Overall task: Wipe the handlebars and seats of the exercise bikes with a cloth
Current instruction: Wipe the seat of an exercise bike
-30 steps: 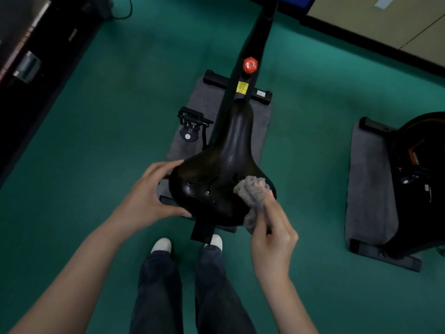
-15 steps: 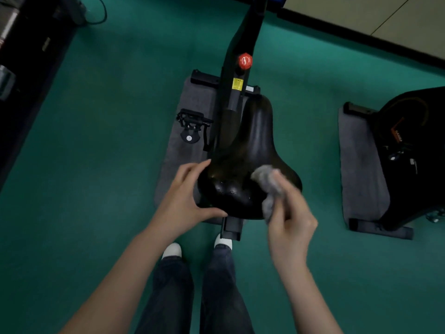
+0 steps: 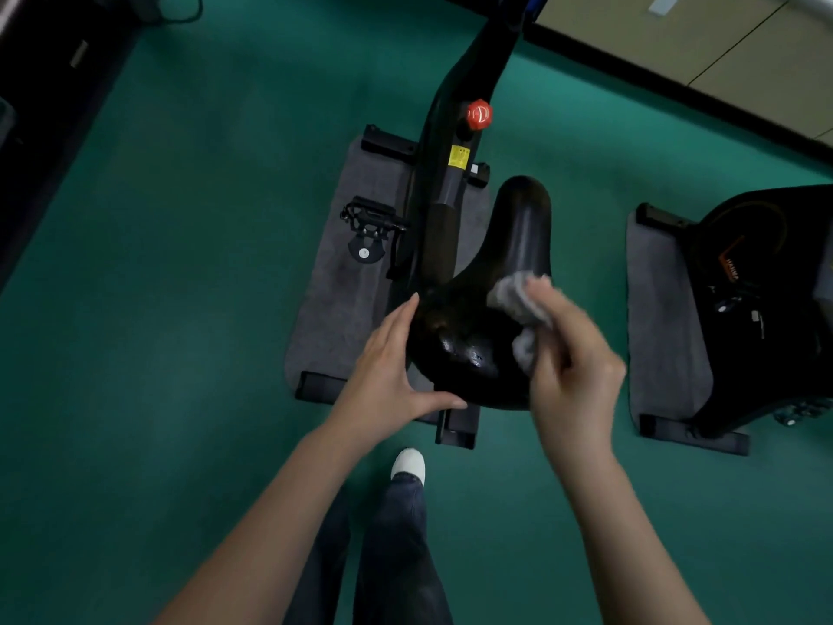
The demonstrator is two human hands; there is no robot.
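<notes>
A glossy black bike seat [image 3: 505,281] fills the middle of the view, its narrow nose pointing away from me. My right hand [image 3: 572,367] holds a bunched grey cloth [image 3: 518,304] and presses it on the right side of the seat's wide rear part. My left hand [image 3: 387,367] rests against the seat's left rear edge, fingers straight along the side and thumb under the back rim. The bike's black frame [image 3: 450,173] with a red knob [image 3: 478,114] runs forward from under the seat. The handlebars are out of view.
The bike stands on a grey mat [image 3: 342,281] on green floor; a black pedal [image 3: 369,223] sticks out to its left. A second black bike [image 3: 766,300] on its own mat [image 3: 662,318] stands at the right. My legs and a white shoe [image 3: 408,464] are below the seat.
My right hand has slid the cloth forward along the seat's right side. The left hand stays against the seat's left rear edge. The view has shifted, so the seat sits further right.
</notes>
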